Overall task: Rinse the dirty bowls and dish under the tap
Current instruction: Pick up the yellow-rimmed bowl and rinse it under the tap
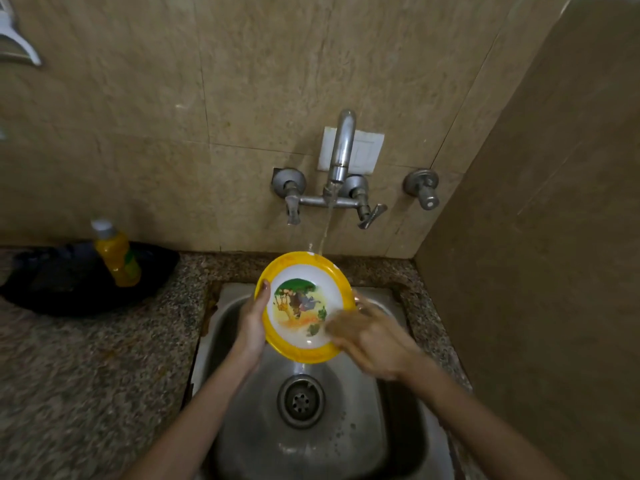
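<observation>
My left hand (252, 323) pinches the yellow bowl (298, 303), thumb over its left rim. My right hand (370, 341) blurs against the inside; I cannot tell the finger spread. Water from the tap (341, 150) lands beyond my fingertips, so I'd tilt the bowl under it.

No legible text, bottle (117, 254) label — blurred

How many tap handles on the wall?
3: left handle and right handle flank the spout; a third handle sits apart, farther right. None appears hidden.
</observation>
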